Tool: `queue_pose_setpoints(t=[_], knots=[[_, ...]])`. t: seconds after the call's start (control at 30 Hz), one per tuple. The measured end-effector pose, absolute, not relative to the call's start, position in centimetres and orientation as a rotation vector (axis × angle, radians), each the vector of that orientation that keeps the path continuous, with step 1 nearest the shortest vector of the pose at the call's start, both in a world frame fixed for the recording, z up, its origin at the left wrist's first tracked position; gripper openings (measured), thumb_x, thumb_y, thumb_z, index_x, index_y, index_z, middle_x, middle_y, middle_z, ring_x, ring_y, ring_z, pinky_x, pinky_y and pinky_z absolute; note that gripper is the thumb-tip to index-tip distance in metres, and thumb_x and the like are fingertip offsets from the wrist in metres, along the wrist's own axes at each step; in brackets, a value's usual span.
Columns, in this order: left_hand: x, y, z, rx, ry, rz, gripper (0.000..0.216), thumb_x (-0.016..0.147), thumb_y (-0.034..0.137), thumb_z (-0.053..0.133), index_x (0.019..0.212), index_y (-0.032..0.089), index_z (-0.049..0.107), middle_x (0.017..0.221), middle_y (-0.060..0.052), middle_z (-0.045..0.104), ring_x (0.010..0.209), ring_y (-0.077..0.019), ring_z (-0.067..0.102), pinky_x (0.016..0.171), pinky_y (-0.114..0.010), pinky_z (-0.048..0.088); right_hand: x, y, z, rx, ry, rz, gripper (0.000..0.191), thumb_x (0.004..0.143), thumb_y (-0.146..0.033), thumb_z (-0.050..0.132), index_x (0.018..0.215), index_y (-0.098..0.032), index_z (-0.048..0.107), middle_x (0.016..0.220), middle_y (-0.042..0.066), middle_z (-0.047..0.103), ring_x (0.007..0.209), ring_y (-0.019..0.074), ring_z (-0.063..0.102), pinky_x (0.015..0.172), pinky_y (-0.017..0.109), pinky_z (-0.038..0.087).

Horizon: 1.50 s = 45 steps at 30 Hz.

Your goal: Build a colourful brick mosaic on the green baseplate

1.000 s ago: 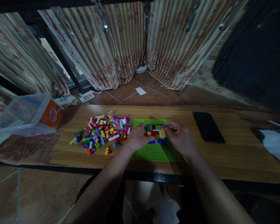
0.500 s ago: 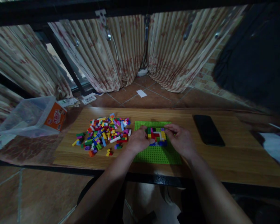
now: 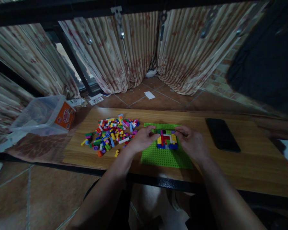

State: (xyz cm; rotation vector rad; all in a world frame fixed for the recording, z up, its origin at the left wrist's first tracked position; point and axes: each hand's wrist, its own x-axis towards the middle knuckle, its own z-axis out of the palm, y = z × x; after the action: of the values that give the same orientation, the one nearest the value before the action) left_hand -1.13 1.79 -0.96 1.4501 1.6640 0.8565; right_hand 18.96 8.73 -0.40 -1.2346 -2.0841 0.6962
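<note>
- Head view: left hand and right hand each grip a side of the build between them, on the baseplate.
- Best pressed straight down, evenly, keeping the plate flat on the worktop.
- Loose bricks lie left of the left hand.

Baseplate edge beneath left hand

Striped curtains, terracotta floor, wooden table

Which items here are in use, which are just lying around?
In use: left hand, right hand, both on the brick build; green baseplate; loose brick pile.
Lying about: black phone; clear plastic tub; paper scrap on floor.
</note>
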Motion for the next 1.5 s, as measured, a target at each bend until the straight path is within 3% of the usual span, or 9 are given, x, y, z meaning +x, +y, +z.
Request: queue_pose_setpoints(t=[0.2,0.4,0.53,0.83,1.2,1.5], knots=[[-3.7,1.2,0.3,1.251,1.526,1.288,0.027,0.079,0.027,0.063,0.102,0.013,0.065,0.084,-0.005,0.068,0.071,-0.0128,0.06,0.063,-0.024,0.046,18.6,8.6,-0.8,-1.205,-2.113,0.623,0.023,0.084,-0.03,0.052,0.097,-0.022,0.07,0.091,0.006,0.075,0.08,0.0237,0.07,0.076,0.037,0.053],[-8.5,-0.7,2.7,1.014,1.683,1.611,0.016,0.075,0.028,0.066,0.081,0.013,0.066,0.066,0.0,0.064,0.055,-0.0082,0.052,0.051,-0.019,0.041,18.1,8.1,-0.6,-1.174,-2.157,0.605,0.024,0.085,-0.029,0.051,0.098,-0.022,0.07,0.09,0.006,0.075,0.077,0.0231,0.069,0.072,0.036,0.052],[-11.1,-2.3,3.7,0.89,1.776,1.869,0.022,0.077,0.031,0.063,0.064,0.014,0.06,0.055,0.002,0.056,0.045,-0.0053,0.043,0.043,-0.017,0.032,16.9,7.1,-0.3,-1.094,-2.179,0.604,0.022,0.086,-0.032,0.052,0.094,-0.022,0.07,0.089,0.004,0.074,0.076,0.0215,0.069,0.072,0.034,0.051],[-14.6,-5.2,5.0,0.613,1.797,2.229,0.031,0.078,0.038,0.062,0.059,0.016,0.054,0.051,0.004,0.051,0.041,-0.0046,0.041,0.04,-0.017,0.029,11.5,1.5,-1.0,-0.686,-2.461,0.593,0.019,0.091,-0.024,0.049,0.091,-0.022,0.069,0.089,0.004,0.071,0.083,0.0207,0.064,0.081,0.036,0.047],[-14.0,-5.3,4.9,0.633,1.757,2.051,0.014,0.07,0.026,0.064,0.063,0.015,0.059,0.054,0.003,0.054,0.044,-0.0046,0.041,0.043,-0.017,0.03,5.8,1.2,-3.0,-0.67,-2.523,0.448,0.03,0.091,-0.024,0.05,0.116,-0.017,0.064,0.111,0.011,0.063,0.102,0.0255,0.054,0.092,0.04,0.045],[-13.1,-4.8,2.9,1.084,1.847,1.463,0.021,0.076,0.033,0.062,0.067,0.014,0.063,0.057,0.003,0.053,0.051,-0.0076,0.042,0.049,-0.02,0.032,3.7,1.5,-3.7,-0.723,-2.555,0.402,0.018,0.089,-0.022,0.053,0.092,-0.018,0.07,0.1,0.009,0.065,0.094,0.0247,0.053,0.088,0.039,0.044]])
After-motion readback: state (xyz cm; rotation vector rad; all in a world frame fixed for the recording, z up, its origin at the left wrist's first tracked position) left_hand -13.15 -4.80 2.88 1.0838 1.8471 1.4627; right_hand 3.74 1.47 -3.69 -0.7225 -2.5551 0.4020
